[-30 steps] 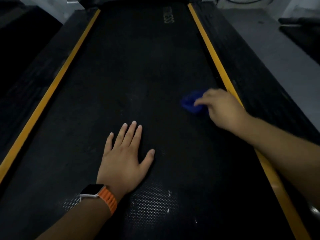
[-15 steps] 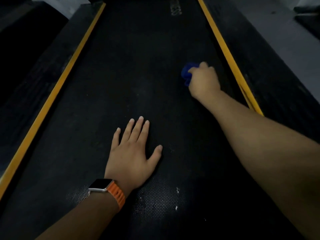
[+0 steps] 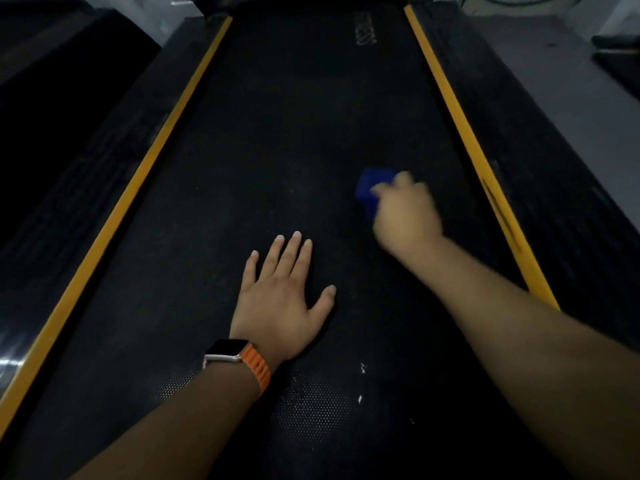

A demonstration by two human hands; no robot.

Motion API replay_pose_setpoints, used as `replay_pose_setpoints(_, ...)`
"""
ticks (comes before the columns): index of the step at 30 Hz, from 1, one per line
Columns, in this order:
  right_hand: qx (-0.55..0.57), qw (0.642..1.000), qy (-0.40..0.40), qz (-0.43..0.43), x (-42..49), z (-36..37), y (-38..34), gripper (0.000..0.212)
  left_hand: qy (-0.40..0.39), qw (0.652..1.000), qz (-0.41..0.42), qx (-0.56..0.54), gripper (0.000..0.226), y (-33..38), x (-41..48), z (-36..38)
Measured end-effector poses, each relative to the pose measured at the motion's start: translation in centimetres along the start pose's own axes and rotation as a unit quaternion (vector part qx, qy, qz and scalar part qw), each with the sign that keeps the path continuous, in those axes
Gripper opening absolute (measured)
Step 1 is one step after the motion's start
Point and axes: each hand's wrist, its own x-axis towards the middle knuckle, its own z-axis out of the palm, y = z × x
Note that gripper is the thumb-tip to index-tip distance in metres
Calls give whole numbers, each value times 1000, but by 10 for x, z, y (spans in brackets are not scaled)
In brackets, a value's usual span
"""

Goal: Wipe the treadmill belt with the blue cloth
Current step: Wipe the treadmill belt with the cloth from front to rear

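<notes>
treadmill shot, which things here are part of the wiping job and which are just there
Part of the job:
blue cloth, bunched in the right hand
treadmill belt
left hand, flat on the belt

Just there:
orange-strapped watch
yellow side stripes
white specks on the belt

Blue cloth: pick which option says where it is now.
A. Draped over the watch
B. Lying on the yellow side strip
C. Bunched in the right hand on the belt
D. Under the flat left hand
C: the blue cloth pokes out of the right hand on the belt, while the left hand lies flat and bare.
</notes>
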Motion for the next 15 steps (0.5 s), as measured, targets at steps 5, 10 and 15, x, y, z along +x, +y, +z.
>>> replay_pose_setpoints(5, -4, 991, -25, -131, -32, -11, 31, 36, -6, 1000, 4, -5, 89, -1, 0, 0)
replay_pose_setpoints(10, -33, 988, 17, 152, -31, -22, 53, 26, -21, 999, 12, -21, 84, -2, -1, -5)
replay_pose_setpoints(15, -2, 994, -63, -86, -60, -10, -80, 27, -15, 998, 68, 1, 86, -32, 3, -10)
